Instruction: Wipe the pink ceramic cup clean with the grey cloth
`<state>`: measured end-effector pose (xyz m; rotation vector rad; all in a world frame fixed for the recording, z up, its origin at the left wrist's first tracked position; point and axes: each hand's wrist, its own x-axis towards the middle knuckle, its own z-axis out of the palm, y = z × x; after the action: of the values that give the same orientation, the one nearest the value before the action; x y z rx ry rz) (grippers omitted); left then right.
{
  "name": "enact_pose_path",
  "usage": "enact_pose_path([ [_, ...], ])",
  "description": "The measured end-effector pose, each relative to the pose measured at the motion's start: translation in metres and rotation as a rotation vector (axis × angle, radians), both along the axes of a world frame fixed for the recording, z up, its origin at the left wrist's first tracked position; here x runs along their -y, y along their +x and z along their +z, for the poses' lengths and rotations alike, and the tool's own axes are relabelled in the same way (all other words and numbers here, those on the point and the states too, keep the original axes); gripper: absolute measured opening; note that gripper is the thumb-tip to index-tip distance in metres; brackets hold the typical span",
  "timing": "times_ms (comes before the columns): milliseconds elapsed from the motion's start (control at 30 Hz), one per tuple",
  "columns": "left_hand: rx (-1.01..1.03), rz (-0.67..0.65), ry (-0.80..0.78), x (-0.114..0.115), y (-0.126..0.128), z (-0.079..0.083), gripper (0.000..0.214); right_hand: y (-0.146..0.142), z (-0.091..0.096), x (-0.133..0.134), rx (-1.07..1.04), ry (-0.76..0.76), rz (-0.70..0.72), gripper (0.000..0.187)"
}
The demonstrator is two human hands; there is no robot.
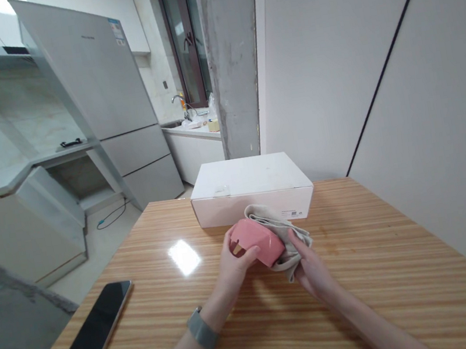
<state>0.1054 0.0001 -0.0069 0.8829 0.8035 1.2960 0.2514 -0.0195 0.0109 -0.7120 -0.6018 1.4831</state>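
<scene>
My left hand (240, 254) grips a glossy pink object (259, 240) with angular sides and a notched edge near my fingers; its exact kind I cannot make out. My right hand (310, 261) is closed on a folded grey-beige cloth (286, 237), thumb on top. The cloth presses against the right side of the pink object and hides that side. Both are held above the table, in front of the white box. Some fingers of each hand are hidden behind what they hold.
A white box (251, 176) stands at the back of the wood-grain table (389, 267). At the left edge lies a phone (91, 337) with a cable plugged in. Beyond are a fridge (95, 72), a sink counter and a concrete column (234, 56). A white wall (441, 124) borders the right.
</scene>
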Motion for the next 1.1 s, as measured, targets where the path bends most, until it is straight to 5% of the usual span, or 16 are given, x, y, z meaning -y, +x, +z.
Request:
enact_pose_path([
  [133,-0.112,0.103,0.09,0.003,0.003,0.001,0.08,0.001,-0.001,-0.001,-0.039,-0.003,-0.014,0.035],
  [300,-0.096,0.07,0.194,0.006,0.004,0.001,0.09,0.003,0.0,-0.002,-0.041,0.012,0.011,0.037],
  [467,0.007,0.043,0.128,0.005,0.003,0.002,0.052,0.002,0.002,-0.002,-0.004,0.042,0.014,0.037],
  [633,0.025,0.058,0.111,0.006,0.002,0.006,0.067,-0.001,0.002,0.0,0.049,0.067,0.042,0.036],
  [833,-0.057,-0.115,-0.016,0.011,0.0,0.017,0.068,0.003,-0.002,-0.002,0.072,0.016,0.035,0.039],
  [1100,-0.167,0.08,0.08,0.008,0.001,0.015,0.077,0.001,-0.002,-0.001,-0.014,-0.006,-0.032,0.031],
])
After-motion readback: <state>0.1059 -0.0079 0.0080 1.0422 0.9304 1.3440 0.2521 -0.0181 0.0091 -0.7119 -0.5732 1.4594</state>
